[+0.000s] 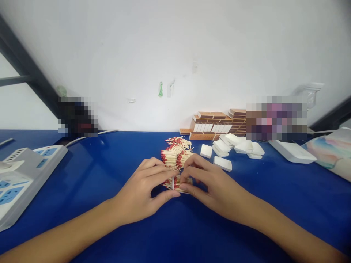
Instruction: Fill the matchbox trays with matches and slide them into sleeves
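My right hand (214, 182) partly hides the matches (177, 185) beneath it, and my view's left edge cuts off the power strip (35, 182).

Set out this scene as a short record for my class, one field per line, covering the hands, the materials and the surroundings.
Surface: blue tabletop against a pale wall
Left hand: fingers and thumb around a white edge, perhaps a tray's
Right hand: fingertips at matches beside that edge; grip unclear
Match pile: red-tipped, just beyond the hands
Matchboxes: stacked near the wall
White pieces: apparently box trays, some overlapping, right of the pile
Power strip: far left
Hidden: two pixelated patches
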`<state>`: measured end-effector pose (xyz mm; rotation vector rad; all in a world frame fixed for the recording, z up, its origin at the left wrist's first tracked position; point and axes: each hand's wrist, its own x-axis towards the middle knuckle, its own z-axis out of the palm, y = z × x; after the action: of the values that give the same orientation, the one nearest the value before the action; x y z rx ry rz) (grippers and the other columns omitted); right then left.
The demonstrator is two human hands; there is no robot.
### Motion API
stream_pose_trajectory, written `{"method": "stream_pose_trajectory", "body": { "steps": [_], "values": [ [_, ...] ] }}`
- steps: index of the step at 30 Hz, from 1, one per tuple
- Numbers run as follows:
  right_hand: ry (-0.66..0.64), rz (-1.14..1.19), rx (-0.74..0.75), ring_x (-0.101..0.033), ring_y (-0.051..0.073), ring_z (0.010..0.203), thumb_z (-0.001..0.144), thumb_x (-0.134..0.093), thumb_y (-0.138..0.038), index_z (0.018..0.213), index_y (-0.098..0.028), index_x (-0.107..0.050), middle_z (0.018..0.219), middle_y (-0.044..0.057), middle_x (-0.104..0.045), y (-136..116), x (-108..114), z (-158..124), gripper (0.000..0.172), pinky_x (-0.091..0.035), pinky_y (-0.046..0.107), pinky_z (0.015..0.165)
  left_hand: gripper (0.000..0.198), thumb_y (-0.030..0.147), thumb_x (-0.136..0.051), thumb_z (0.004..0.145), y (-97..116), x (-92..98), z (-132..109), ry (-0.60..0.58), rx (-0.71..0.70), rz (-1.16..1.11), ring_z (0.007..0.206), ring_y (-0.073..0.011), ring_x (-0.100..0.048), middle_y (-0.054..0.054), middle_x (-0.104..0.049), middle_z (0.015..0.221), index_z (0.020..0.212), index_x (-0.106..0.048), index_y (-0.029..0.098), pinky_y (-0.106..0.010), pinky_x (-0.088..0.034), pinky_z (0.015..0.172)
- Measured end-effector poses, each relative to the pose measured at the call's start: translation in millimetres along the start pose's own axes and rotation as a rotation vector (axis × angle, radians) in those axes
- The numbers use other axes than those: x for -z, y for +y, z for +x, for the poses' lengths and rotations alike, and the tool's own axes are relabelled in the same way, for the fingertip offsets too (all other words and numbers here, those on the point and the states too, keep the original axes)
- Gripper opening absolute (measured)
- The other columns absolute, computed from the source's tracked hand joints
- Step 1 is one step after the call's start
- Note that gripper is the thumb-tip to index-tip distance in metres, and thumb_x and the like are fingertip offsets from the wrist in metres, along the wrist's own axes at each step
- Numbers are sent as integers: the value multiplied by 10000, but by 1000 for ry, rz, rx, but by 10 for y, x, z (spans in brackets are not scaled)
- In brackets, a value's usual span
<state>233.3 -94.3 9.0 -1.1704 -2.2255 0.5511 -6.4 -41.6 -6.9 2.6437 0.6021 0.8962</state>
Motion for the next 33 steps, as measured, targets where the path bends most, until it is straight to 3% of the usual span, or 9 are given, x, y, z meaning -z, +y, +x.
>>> {"method": "stream_pose_trajectory", "body": {
  "steps": [12, 24, 33],
  "values": [
    [87, -70, 48, -597, 152, 836, 1018, -590, -223, 993, -214, -648, 1036, 53, -591, 12, 25, -4, 63, -519, 303, 740, 370, 330, -740, 936, 3, 5, 29, 65, 59, -24, 994, -218, -598, -48, -755, 1045, 1290, -684, 236, -415, -497, 919],
    [158, -102, 137, -617, 171, 904, 1027, -576, -217, 1202, -245, -681, 1128, 85, -579, 62, 10, 8, 205, -550, 341, 795, 336, 364, -749, 925, -24, 19, 29, 170, 156, -22, 973, -215, -607, -57, -750, 1042, 1239, -727, 247, -415, -535, 899],
    [217, -145, 206, -599, 153, 818, 1038, -554, -216, 1130, -228, -719, 1030, 78, -588, 68, 5, 25, 189, -539, 302, 701, 353, 355, -750, 925, -27, 24, 39, 167, 153, -45, 981, -213, -611, -57, -751, 1060, 1263, -719, 257, -407, -549, 894]
  ]
}}
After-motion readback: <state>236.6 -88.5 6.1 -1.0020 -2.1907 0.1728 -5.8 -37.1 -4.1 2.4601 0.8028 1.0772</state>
